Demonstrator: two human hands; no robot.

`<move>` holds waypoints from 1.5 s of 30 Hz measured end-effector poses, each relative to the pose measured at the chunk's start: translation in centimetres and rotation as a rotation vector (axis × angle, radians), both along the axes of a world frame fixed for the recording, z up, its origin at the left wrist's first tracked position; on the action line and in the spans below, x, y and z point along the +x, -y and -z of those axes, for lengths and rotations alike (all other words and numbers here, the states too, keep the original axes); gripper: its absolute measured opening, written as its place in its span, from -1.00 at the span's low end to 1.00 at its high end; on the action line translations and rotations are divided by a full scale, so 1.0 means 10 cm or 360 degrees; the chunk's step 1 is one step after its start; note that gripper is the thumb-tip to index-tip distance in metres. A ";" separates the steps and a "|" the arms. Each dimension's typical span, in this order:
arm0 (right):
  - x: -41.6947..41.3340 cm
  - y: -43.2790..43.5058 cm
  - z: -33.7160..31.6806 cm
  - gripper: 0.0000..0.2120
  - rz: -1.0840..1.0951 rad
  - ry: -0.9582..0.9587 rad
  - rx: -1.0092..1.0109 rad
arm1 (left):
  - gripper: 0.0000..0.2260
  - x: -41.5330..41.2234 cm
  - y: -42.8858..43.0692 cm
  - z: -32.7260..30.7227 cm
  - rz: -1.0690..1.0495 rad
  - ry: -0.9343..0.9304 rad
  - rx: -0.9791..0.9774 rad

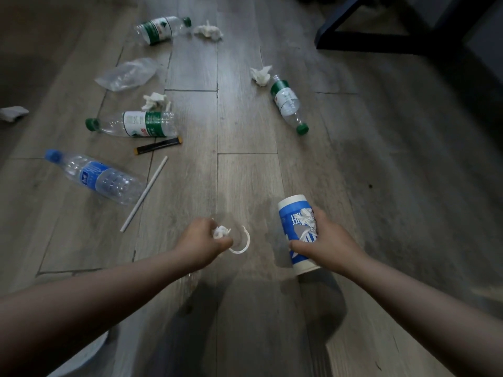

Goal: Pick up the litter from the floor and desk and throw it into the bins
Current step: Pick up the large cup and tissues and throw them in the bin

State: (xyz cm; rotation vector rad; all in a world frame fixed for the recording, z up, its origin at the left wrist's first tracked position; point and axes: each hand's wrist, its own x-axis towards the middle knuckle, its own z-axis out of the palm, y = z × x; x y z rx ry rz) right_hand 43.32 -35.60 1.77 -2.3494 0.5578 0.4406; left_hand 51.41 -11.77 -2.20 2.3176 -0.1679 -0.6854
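Note:
My right hand (pixel 324 240) grips a blue and white paper cup (pixel 298 229), tilted above the wooden floor. My left hand (pixel 202 242) holds a crumpled white tissue (pixel 220 231) and a clear plastic lid with a white rim (pixel 242 242). Litter lies on the floor ahead: a blue-label bottle (pixel 95 176), three green-label bottles (pixel 136 124) (pixel 288 103) (pixel 162 29), a white straw (pixel 145 193), a black sachet (pixel 159 146), a clear plastic bag (pixel 126 74) and tissue wads (pixel 155 100) (pixel 261 74) (pixel 208 30).
A dark furniture leg and foot (pixel 381 36) stands at the top right. Another white scrap (pixel 12 112) lies at the far left edge. A pale rounded object (pixel 81 357) shows under my left forearm at the bottom left. No bin is in view.

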 end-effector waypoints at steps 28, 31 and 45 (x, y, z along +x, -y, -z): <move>1.08 -0.10 -4.28 -0.47 0.0714 0.0372 0.0520 | -0.66 1.19 0.17 -4.75 -0.0519 0.0441 -0.0293; 1.08 -0.11 -5.29 -0.50 0.0715 0.0495 0.0584 | -0.65 1.23 0.24 -5.74 -0.0520 0.0554 -0.0371; 0.08 0.01 -9.58 -0.55 0.0833 0.1172 0.0465 | -0.62 0.55 0.65 -9.76 -0.0133 0.0721 -0.1038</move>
